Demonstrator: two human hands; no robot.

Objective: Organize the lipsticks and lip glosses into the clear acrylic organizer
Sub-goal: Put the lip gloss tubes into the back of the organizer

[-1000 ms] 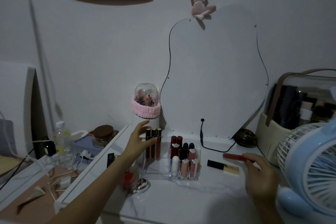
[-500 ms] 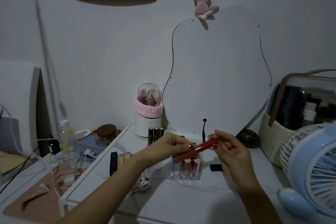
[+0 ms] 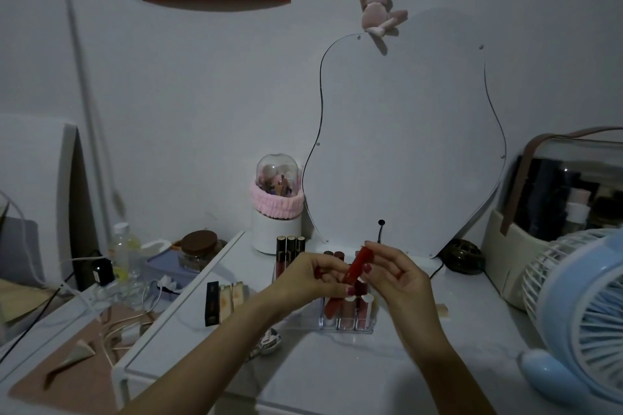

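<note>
both hands pinch a slim red lip gloss tube (image 3: 358, 269) — left hand (image 3: 315, 280) low, right hand (image 3: 396, 274) at its top — above the clear acrylic organizer (image 3: 347, 322), tube tilted toward one o'clock.

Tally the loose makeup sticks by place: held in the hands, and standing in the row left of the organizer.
Held: 1, the red tube, pinched between the left hand and right hand over the clear organizer.
Standing row left of the organizer: 3, the upright lipsticks, one black and two pale.
Total: 4
</note>
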